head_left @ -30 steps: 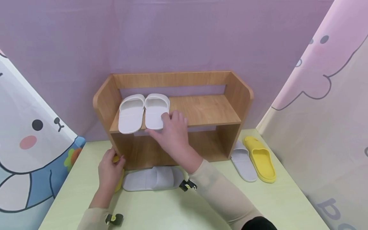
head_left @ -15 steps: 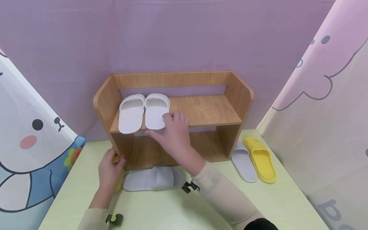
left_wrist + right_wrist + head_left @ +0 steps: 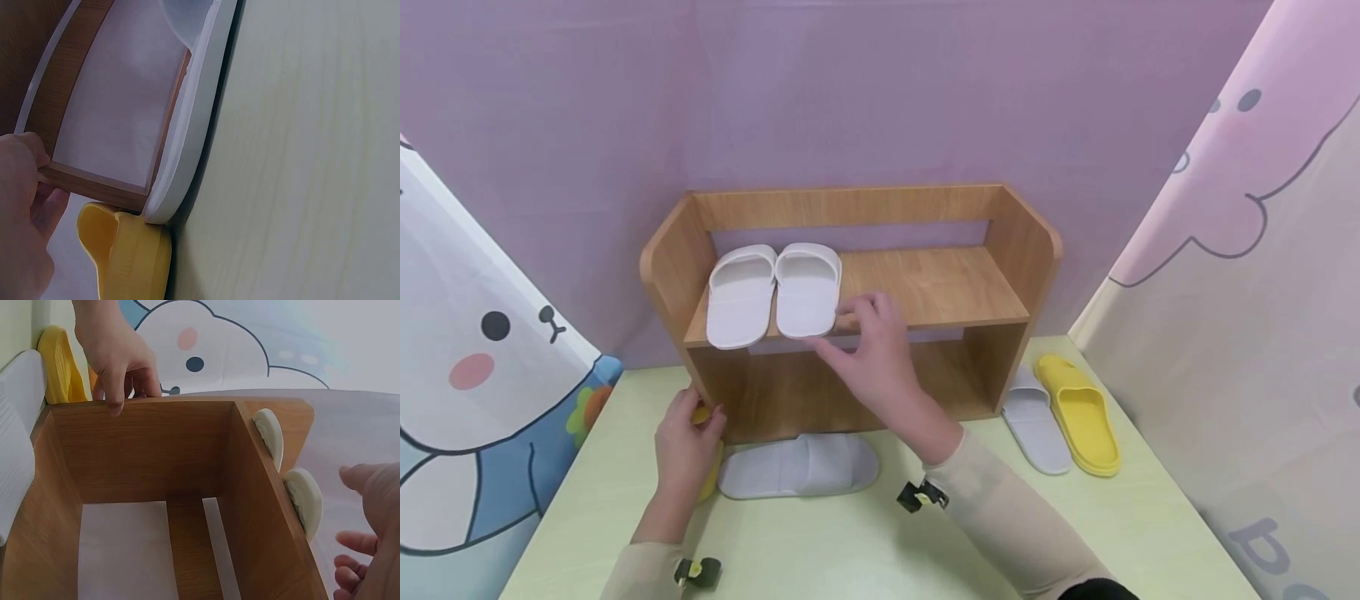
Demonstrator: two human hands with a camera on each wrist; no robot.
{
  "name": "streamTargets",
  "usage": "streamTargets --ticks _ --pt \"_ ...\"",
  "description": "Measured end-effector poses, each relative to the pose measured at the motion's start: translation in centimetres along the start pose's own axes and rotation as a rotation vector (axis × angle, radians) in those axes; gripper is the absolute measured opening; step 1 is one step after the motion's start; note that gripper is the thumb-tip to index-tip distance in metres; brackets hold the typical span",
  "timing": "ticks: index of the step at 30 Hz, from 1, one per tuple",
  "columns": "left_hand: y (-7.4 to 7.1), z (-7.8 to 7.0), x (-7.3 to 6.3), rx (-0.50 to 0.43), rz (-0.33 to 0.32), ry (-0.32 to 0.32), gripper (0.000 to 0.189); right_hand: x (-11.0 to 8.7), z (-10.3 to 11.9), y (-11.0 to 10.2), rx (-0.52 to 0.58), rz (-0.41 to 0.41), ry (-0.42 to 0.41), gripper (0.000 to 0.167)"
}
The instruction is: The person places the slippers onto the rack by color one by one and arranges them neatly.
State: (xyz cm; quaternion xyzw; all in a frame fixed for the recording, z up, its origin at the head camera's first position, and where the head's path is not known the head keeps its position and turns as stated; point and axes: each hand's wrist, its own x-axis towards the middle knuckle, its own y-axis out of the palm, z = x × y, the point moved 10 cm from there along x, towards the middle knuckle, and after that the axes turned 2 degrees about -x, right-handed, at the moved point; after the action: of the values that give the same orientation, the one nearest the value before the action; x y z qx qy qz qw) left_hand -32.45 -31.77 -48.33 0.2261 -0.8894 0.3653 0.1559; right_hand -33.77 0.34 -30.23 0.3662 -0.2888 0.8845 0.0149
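Note:
My left hand (image 3: 687,442) grips the front edge of the left side panel of a small wooden shoe rack (image 3: 932,287). In the right wrist view its thumb (image 3: 114,394) lies inside the panel, the other fingers outside. Two white slippers, one at the left (image 3: 741,302) and one beside it (image 3: 808,292), sit side by side on the upper shelf, toes forward. My right hand (image 3: 883,358) hovers just right of the second slipper, holding nothing. The right wrist view shows a gap between its fingers and the slippers.
A grey slipper (image 3: 767,468) lies crosswise before the rack. One yellow slipper (image 3: 134,256) is partly hidden behind my left hand in the head view. Right of the rack lie another grey slipper (image 3: 1037,425) and a yellow one (image 3: 1086,421). A purple cloth (image 3: 865,92) hangs behind.
My right hand has moved off the right-hand white slipper, a little to the right. My left hand has kept its place on the rack, and the slippers have not moved.

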Motion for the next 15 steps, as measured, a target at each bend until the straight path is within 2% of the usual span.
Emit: streamTargets --ticks 5,15 --pt "0.1 0.0 0.0 0.001 0.003 -0.002 0.051 -0.7 -0.8 -0.9 0.087 0.015 -0.010 0.036" --pt "0.0 0.1 0.0 -0.004 0.008 -0.006 0.050 -2.8 -2.9 -2.3 0.145 0.050 -0.020 0.027"
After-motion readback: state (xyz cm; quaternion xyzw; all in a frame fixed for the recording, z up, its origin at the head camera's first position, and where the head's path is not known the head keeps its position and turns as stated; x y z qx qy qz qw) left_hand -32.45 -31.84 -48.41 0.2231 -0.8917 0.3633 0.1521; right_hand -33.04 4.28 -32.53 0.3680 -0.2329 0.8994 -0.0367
